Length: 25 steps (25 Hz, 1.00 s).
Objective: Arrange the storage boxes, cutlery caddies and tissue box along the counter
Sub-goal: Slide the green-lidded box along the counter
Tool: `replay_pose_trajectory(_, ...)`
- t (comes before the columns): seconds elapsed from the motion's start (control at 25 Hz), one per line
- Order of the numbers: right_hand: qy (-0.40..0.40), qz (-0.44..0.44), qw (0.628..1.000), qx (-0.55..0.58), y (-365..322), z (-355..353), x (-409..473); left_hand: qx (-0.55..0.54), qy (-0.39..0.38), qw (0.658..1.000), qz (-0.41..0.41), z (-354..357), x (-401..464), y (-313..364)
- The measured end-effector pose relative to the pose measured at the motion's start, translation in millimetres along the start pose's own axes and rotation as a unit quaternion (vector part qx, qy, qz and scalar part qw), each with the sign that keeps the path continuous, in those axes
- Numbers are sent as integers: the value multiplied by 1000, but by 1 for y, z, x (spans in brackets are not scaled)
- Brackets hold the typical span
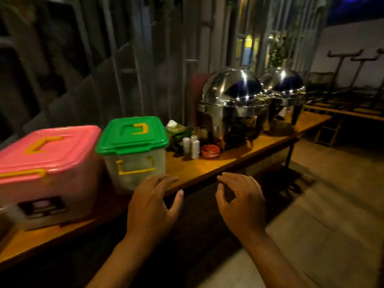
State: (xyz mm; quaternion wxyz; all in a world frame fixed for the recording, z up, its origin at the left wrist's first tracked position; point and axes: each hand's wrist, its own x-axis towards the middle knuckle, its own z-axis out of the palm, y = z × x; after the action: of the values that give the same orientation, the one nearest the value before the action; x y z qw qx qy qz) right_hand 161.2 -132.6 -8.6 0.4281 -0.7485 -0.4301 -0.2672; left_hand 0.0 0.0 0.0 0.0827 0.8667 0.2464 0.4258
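Note:
A pink-lidded storage box (pixel 47 163) with yellow handles stands at the left of the wooden counter (pixel 199 169). Right beside it stands a smaller clear box with a green lid (pixel 133 142). Behind the green box's right side sits a green tissue box (pixel 176 129) with white tissue sticking out. My left hand (pixel 151 206) hovers open just in front of the green-lidded box, fingers spread, holding nothing. Over the counter's front edge, my right hand (pixel 241 202) is also empty, with its fingers loosely curled and apart.
White shakers (pixel 192 145) and a small red-rimmed dish (pixel 211 151) stand beside the tissue box. Two domed steel chafing dishes (pixel 234 109) (pixel 285 90) fill the counter's far right. A slatted wall runs behind the counter. Tiled floor (pixel 332 204) lies to the right.

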Motion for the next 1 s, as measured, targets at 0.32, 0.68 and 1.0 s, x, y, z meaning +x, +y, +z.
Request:
replay_pose_trajectory(0.32,-16,43,994,98,-107,109,6,13,-7,997,-72,-50,41,-145)
replay_pose_trajectory(0.68,-99,143,976,132,-77,181,109,-182,65,908,-372,6,131,-195)
replay_pose_trajectory(1.0,-149,190,912,331,-47,262,137,-161,175,899,-368,38,145,-212)
